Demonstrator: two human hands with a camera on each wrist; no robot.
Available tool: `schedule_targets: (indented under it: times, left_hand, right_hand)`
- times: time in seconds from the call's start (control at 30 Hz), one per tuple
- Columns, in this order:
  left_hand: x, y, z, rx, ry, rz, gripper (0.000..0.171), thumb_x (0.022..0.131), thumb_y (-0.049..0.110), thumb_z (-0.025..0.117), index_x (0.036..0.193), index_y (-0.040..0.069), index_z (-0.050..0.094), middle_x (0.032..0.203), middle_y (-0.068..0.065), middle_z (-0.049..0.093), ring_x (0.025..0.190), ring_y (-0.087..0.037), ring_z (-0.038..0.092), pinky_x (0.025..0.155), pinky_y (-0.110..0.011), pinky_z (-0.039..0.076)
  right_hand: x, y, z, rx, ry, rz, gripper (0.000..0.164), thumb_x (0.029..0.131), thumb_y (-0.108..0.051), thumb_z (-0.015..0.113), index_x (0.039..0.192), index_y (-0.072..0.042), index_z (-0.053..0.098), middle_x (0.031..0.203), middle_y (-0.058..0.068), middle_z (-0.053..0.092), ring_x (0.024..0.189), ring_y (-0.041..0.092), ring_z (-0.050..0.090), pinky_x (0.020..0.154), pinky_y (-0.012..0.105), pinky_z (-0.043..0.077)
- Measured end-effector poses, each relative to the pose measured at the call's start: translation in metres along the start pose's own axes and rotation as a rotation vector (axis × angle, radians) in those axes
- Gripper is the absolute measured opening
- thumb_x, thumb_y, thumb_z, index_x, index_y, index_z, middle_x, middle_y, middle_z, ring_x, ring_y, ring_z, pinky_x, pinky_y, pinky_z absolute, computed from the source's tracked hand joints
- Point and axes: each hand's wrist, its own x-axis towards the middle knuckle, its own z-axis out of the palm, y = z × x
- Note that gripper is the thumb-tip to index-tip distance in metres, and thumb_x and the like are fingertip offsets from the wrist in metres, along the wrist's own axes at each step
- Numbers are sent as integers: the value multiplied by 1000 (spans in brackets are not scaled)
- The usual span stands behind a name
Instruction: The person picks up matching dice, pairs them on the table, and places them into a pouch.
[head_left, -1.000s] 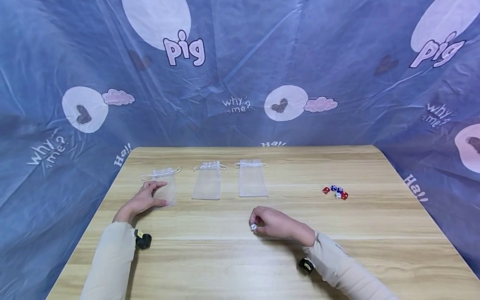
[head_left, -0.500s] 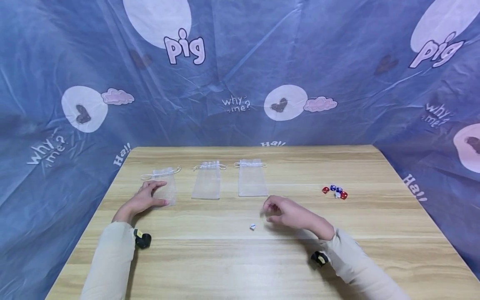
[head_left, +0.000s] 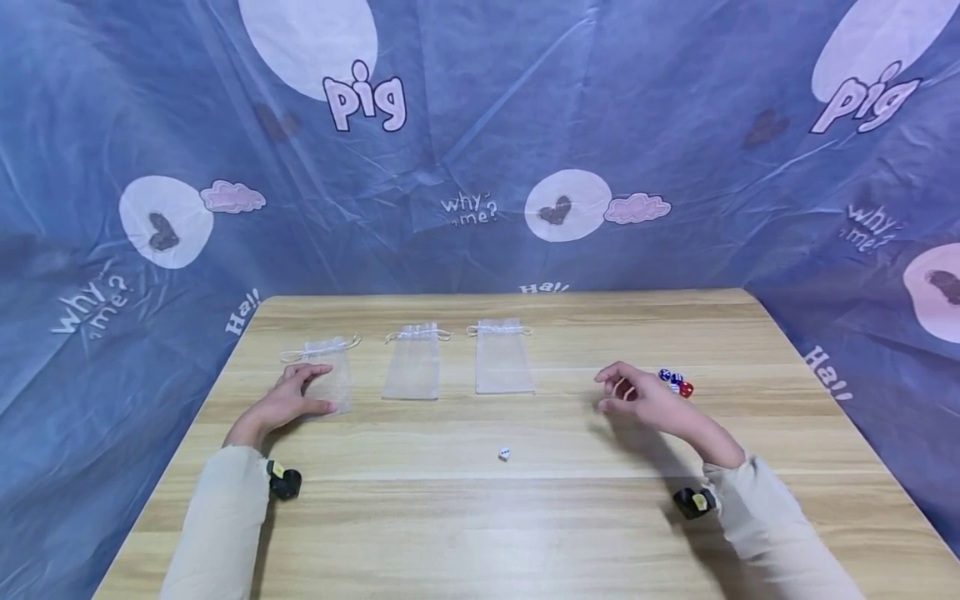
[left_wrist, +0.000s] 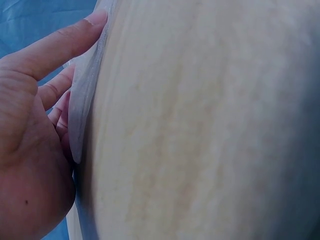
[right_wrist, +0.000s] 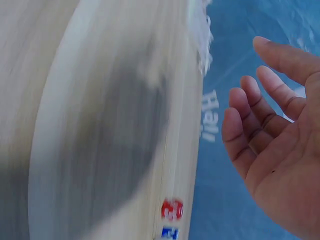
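My left hand (head_left: 279,402) rests on the leftmost sheer white drawstring bag (head_left: 337,385), thumb and fingers spread apart. In the left wrist view its thumb touches the pale mesh bag (left_wrist: 86,102). My right hand (head_left: 652,408) is over the right part of the table, fingers loosely bent and holding nothing. Just beyond it lies a small cluster of dice: blue (head_left: 665,376), red (head_left: 686,389) and white (head_left: 674,388), partly covered by the hand. The right wrist view shows a red die (right_wrist: 172,209) low in the frame. A lone white die (head_left: 505,454) sits mid-table.
Two more sheer drawstring bags lie flat in a row, a middle one (head_left: 411,367) and a right one (head_left: 504,362). The wooden table (head_left: 450,533) ends at the back against a blue printed cloth (head_left: 420,242).
My right hand has let go of the white die, leaving it mid-table, and has moved right and away from me toward the dice cluster. The left hand has stayed on its bag.
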Motion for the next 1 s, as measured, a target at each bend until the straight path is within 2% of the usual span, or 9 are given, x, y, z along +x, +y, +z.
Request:
schedule_targets:
  times: [0.27,0.43,0.67,1.0]
  left_hand:
    - [0,-1,1,-11,2,3,81,81,33,76,145,4,37,148,-30,16,135,-53,16,108,-69,17]
    - [-1,0,1,-14,0,2,80,82,32,76,145,4,36,148,-30,16,135,-53,17,108,-69,17]
    - [-1,1,2,-5,-4,5,80,81,34,76,145,5,37,147,-30,17,135,-53,17,108,-69,17]
    - [-3,2,0,-7,-3,13,82,81,33,76,145,4,36,148,-31,14,136,-54,13,108,-70,16]
  right_hand:
    - [-18,22,-22,20,99,54,37,87,-7,68,118,7,53,92,9,55,74,3,51,64,20,47]
    - [-28,39,-29,39,106,77,37,88,-7,66,118,9,52,88,7,54,71,3,52,63,20,46]
    - [-41,65,-36,41,131,93,34,89,-5,64,119,8,53,75,-2,50,61,3,44,52,24,39]
    - [-47,82,-48,-9,137,226,40,92,-15,64,123,6,50,72,0,52,59,5,44,53,23,40]
